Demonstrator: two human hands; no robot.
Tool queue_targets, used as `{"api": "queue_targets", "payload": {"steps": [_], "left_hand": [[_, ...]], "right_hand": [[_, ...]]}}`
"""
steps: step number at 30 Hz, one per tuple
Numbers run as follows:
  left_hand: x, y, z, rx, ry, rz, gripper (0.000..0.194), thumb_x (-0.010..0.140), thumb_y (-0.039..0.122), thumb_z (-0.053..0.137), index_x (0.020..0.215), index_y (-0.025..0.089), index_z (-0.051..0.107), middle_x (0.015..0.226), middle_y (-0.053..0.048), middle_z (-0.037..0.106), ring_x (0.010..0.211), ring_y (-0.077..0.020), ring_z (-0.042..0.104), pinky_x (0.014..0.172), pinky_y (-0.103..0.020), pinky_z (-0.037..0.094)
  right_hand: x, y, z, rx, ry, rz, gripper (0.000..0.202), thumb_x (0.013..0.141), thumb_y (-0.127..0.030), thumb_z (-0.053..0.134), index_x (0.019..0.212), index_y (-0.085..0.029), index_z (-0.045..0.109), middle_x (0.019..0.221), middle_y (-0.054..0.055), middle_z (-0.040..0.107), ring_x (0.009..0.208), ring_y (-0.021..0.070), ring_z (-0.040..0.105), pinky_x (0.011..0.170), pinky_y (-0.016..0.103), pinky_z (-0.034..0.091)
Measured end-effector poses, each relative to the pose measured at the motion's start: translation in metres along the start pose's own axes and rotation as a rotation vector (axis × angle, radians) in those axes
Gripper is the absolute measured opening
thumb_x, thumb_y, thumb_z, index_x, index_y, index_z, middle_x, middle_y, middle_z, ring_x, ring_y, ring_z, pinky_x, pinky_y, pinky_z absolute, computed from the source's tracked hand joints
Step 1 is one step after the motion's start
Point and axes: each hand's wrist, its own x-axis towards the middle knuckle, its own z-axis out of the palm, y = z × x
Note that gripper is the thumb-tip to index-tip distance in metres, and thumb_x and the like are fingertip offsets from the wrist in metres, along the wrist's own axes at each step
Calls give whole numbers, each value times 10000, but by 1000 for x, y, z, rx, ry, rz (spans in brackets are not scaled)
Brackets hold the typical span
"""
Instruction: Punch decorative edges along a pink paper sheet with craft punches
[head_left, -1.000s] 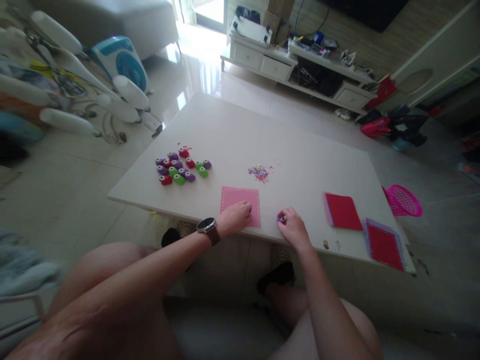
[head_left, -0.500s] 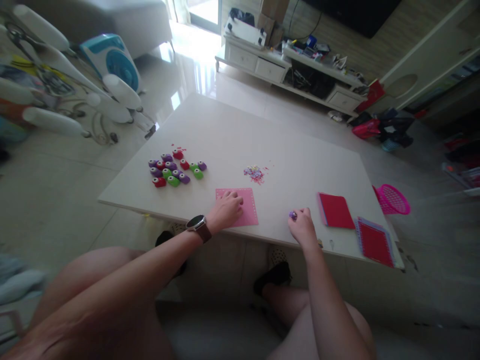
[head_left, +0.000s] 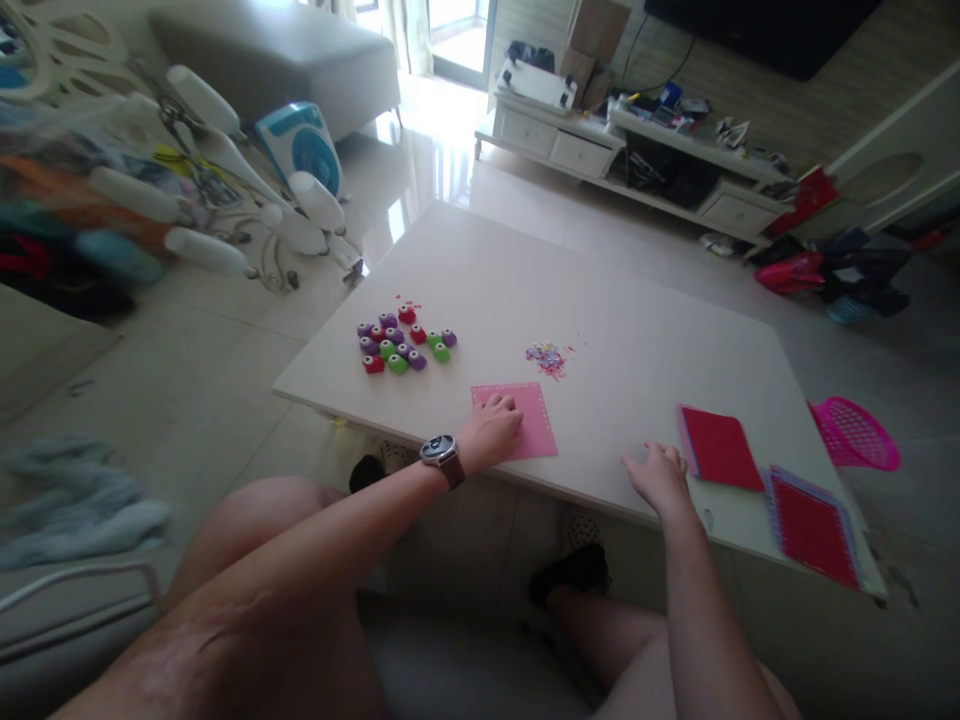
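My left hand (head_left: 491, 432), with a watch (head_left: 439, 450) on its wrist, rests on a pink sheet of paper (head_left: 538, 430) at the table's near edge. Its fingers are slightly bent and lie on the sheet, which has small punched holes along its edges. To the right, my right hand (head_left: 657, 474) is low over the white table (head_left: 585, 290), thumb apart from the fingers. Nothing shows between them; the space under the palm is hidden. Several red, purple and green craft punches (head_left: 397, 363) stand in a group at the left. Small paper cut-outs (head_left: 547, 358) lie in a pile beyond the sheet.
A red stack of paper (head_left: 721, 450) and a second red stack with punched edges (head_left: 814, 528) lie at the table's right. A pink basket (head_left: 856, 434) stands past that end. A few red scraps (head_left: 409, 303) lie behind the punches. A low cabinet (head_left: 585, 152) is across the floor.
The purple punch in my right hand is out of sight, and that hand's thumb and fingers have spread. My left hand stays on the pink sheet. The whole view has shifted.
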Motion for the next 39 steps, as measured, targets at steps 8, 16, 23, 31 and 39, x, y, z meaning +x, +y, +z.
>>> {"api": "queue_targets", "payload": {"steps": [8, 16, 23, 31, 39], "left_hand": [[6, -38, -30, 145, 221, -374, 466, 896, 241, 526, 1342, 119, 587, 1630, -193, 361, 1499, -349, 306, 1202, -503, 306], [1, -74, -46, 216, 159, -485, 436, 890, 152, 440, 1289, 182, 614, 1428, -181, 523, 1294, -359, 467, 1028, -520, 425], [1, -86, -43, 200, 156, -444, 468, 881, 109, 388, 1272, 155, 641, 1349, -203, 539, 1239, -377, 473, 977, -519, 433], [5, -81, -48, 161, 184, -445, 375, 876, 124, 447, 1167, 168, 680, 1137, -182, 604, 1144, -359, 538, 955, -507, 445], [20, -4, 2, -1034, -13, -219, 443, 756, 322, 811, 1110, 185, 583, 848, -19, 675, 777, -168, 665, 677, -282, 511]], "right_hand": [[-4, -14, 5, 81, 34, -129, 502, 860, -432, 542, 1255, -152, 674, 1446, 183, 482, 1372, 355, 430, 1151, 488, 356], [-11, -29, -2, 201, 54, -163, 393, 845, -422, 585, 1144, -201, 712, 1382, 150, 525, 1310, 334, 479, 1118, 508, 377], [-17, -32, -9, 268, 61, -172, 338, 831, -399, 611, 1098, -218, 710, 1337, 135, 537, 1285, 323, 487, 1094, 512, 386], [-24, -38, -20, 335, 81, -245, 273, 829, -336, 618, 1056, -207, 699, 1263, 129, 593, 1236, 308, 530, 1088, 491, 414], [-57, -92, -27, 747, -102, -675, 428, 842, -269, 700, 1264, -243, 633, 1194, 77, 649, 977, 200, 651, 788, 331, 561]]}}
